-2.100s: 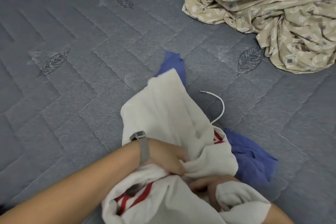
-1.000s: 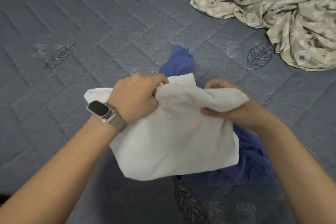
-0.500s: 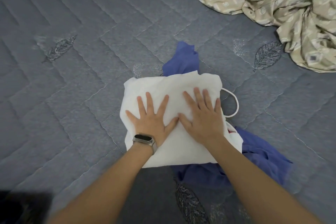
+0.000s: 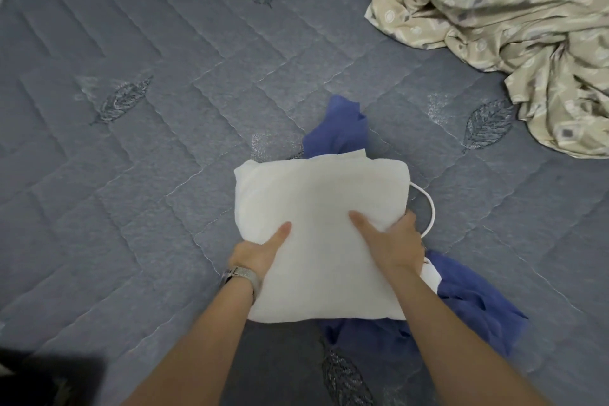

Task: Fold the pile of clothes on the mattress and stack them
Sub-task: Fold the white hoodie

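Observation:
A folded white garment (image 4: 316, 194) sits in the middle of the grey quilted mattress (image 4: 158, 155), resting on a crumpled blue garment (image 4: 474, 310) that sticks out above and to the lower right. My left hand (image 4: 260, 254) grips the white bundle's left edge, thumb on top, fingers hidden underneath. My right hand (image 4: 392, 241) grips its right edge the same way. A white drawstring loop (image 4: 428, 208) pokes out at the right side.
A rumpled beige patterned sheet (image 4: 514, 23) lies at the upper right of the mattress. Embroidered leaf marks dot the quilted surface. A dark blurred shape (image 4: 43, 376) fills the bottom left corner.
The white garment went from bunched to folded. Half a second ago both palms pressed flat on it; now both hands have slid to its sides and grip the edges.

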Available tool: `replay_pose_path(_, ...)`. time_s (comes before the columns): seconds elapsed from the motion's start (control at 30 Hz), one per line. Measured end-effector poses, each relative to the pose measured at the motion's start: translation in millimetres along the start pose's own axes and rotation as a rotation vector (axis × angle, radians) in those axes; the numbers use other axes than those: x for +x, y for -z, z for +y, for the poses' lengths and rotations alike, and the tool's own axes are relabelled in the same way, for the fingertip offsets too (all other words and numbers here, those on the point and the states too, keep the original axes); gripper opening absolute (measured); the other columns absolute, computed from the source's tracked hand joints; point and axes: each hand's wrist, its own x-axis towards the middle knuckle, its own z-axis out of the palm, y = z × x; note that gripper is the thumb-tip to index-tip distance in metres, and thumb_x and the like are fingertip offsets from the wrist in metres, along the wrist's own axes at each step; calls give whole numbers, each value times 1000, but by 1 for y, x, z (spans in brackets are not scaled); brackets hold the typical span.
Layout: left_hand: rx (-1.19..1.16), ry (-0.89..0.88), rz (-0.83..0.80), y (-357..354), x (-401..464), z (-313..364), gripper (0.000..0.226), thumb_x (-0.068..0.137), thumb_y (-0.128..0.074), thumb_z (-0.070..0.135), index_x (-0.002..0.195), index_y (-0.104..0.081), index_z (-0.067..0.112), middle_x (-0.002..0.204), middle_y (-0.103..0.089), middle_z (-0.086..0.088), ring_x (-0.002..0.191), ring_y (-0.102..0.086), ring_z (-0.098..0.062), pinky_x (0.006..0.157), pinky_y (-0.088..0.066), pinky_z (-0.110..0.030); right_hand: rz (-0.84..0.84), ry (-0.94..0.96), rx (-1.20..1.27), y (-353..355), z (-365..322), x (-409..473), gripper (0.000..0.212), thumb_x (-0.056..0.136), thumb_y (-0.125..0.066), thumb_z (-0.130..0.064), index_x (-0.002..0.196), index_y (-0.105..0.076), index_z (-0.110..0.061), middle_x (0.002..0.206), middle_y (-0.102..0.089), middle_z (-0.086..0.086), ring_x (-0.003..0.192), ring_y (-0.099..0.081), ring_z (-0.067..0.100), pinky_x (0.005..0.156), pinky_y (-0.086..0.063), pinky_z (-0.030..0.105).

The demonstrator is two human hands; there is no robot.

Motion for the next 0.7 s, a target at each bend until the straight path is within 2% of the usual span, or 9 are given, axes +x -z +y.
replay_pose_path(0.07, -137, 68, -234, 10, 16, 5, 79, 43, -87, 63, 102, -62, 16, 102, -68, -2, 93, -64, -20, 87, -49, -31, -38, -67, 26, -1, 1, 9, 110, 35, -52, -98, 115, -48, -24, 113, -62, 4, 108, -56, 34, 95, -45, 50)
replay_pose_path(0.13, -148, 89, -403, 20, 31, 12, 89, 37, -89, 58, 112, -65, 15, 109, -70, -5, 103, -65, -22, 99, -47, -35, -96, -102, 64, -1, -1, 17, 94, 37, -59, -94, 104, -56, -28, 103, -65, 0, 101, -60, 29, 94, -47, 47)
replay_pose_path(0.2, -100, 95, -496, 25, 40, 19, 82, 49, -87, 54, 117, -65, 14, 112, -70, -6, 110, -62, -23, 106, -42, -38, -167, -156, 152, -1, -2, 25, 80, 39, -71, -84, 95, -62, -28, 96, -68, -6, 93, -63, 23, 93, -50, 42)
replay_pose_path(0.27, -103, 144, -547, 25, 44, 22, 76, 57, -86, 51, 118, -64, 12, 114, -69, -8, 110, -62, -25, 105, -43, -41, -215, -199, 249, -1, -1, 33, 77, 34, -80, -76, 91, -68, -26, 91, -72, -9, 88, -68, 20, 90, -54, 40)
replay_pose_path(0.4, -169, 244, -404, 12, 48, 18, 98, 37, -90, 58, 119, -62, 11, 116, -67, -9, 106, -62, -28, 102, -45, -43, -279, -257, 354, 2, -6, 35, 52, 54, -90, -44, 95, -71, -18, 94, -73, -1, 85, -70, 20, 84, -55, 35)
replay_pose_path(0.5, -177, 268, -281, -2, 50, 16, 124, 24, -86, 70, 128, -55, 10, 123, -62, -7, 108, -60, -29, 103, -45, -40, -271, -305, 349, 3, -9, 38, 61, 47, -91, -47, 96, -70, -17, 96, -73, 0, 86, -69, 22, 86, -56, 39)
replay_pose_path(0.57, -192, 264, -207, -9, 47, 16, 111, 35, -87, 63, 125, -57, 6, 123, -61, -6, 110, -58, -29, 103, -44, -37, -250, -319, 334, 2, -8, 38, 70, 37, -90, -55, 92, -69, -19, 97, -72, 0, 88, -69, 23, 88, -55, 42)
replay_pose_path(0.63, -184, 263, -127, -14, 46, 15, 89, 51, -87, 54, 120, -60, 6, 118, -61, -5, 110, -57, -29, 102, -44, -36, -254, -321, 330, 1, -7, 38, 66, 37, -88, -57, 89, -68, -21, 96, -71, -1, 90, -67, 24, 90, -54, 43)
replay_pose_path(0.7, -186, 249, -92, -17, 44, 16, 90, 46, -85, 59, 117, -63, 8, 119, -63, -4, 110, -58, -29, 101, -45, -36, -265, -317, 325, 2, -7, 39, 70, 35, -87, -59, 91, -68, -22, 97, -70, -2, 92, -66, 24, 92, -53, 43)
